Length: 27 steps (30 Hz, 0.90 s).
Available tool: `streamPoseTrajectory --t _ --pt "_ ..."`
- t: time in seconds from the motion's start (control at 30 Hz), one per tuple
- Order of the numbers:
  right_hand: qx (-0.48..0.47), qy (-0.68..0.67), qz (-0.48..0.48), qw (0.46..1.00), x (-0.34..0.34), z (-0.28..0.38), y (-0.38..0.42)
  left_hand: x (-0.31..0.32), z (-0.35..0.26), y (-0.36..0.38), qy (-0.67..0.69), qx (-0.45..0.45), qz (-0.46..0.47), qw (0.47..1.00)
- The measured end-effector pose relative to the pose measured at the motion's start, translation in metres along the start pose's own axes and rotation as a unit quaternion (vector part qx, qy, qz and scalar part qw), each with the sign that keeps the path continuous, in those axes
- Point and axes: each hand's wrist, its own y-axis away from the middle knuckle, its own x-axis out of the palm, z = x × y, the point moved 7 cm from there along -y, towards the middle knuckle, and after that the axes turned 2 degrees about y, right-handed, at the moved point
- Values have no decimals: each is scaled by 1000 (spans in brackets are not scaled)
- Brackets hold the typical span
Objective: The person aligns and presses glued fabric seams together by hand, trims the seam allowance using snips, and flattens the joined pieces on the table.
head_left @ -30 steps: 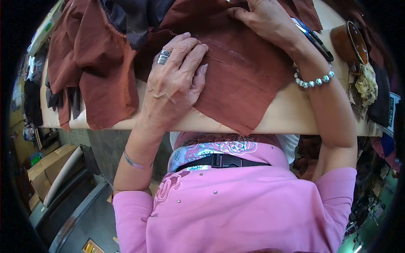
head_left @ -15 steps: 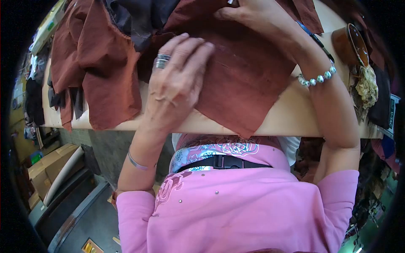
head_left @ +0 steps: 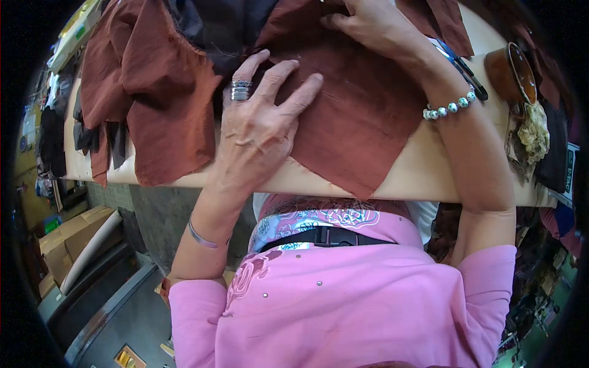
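My left hand (head_left: 257, 119), with stacked rings on one finger, lies on a reddish-brown cloth (head_left: 359, 135). Its fingers are spread apart on the fabric, beside the edge of a dark grey cloth (head_left: 221, 27). At the top of the view, my right hand (head_left: 374, 24) rests over the same brown cloth, its thumb bent inward. Its fingertips are cut off by the frame edge, where a tiny light-coloured bit shows; what it holds I cannot make out. One corner of the brown cloth hangs to the table's front edge.
The cloth lies on a pale table (head_left: 405, 178). More brown fabric (head_left: 165, 122) drapes on the left. To the right stand a brown glazed pot (head_left: 512, 73) and a crumpled yellowish bundle (head_left: 534, 132). Cardboard boxes (head_left: 76, 239) sit on the floor at lower left.
My left hand's fingers have spread apart from a more bunched posture. My right forearm has shifted slightly left. The brown cloth on the left appears a little further right.
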Motion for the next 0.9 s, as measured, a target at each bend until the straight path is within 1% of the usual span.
streamPoseTrajectory --t 0.07,0.13,0.17,0.2,0.23,0.33,0.43,0.5,0.6,0.63,0.7,0.73,0.8,0.83,0.9 --pt "-14 75 8 997 2 -3 -2 0 -1 0 11 -1 7 1000" --pt "-58 114 -11 992 0 8 -2 3 7 1 34 -37 -32 998" --pt "-32 111 27 993 3 7 -2 4 10 2 46 -55 -50 996" --pt "-6 110 65 992 4 12 -3 4 9 2 49 -61 -47 996" --pt "76 96 156 980 -2 28 -6 3 9 2 53 -66 -44 995" --pt "54 77 186 978 -5 36 10 1 8 1 49 -70 -37 996" --pt "-16 126 162 979 0 33 25 1 7 1 48 -69 -37 996" --pt "9 158 199 967 -3 28 40 0 8 1 49 -66 -38 996" --pt "-35 135 169 976 -7 28 40 -4 15 5 101 -80 -75 989" --pt "-53 121 139 981 -7 27 32 -4 17 6 106 -93 -77 987" --pt "-8 74 92 993 -4 18 11 -5 20 9 118 -116 -80 983" --pt "13 49 67 996 -2 15 1 -6 17 8 100 -100 -82 987" --pt "100 3 37 994 3 5 -14 -8 13 6 63 -71 -88 992" --pt "91 -16 31 995 3 8 -16 -6 15 8 65 -88 -73 991" --pt "72 -55 22 996 3 13 -19 -5 14 8 64 -82 -65 992"
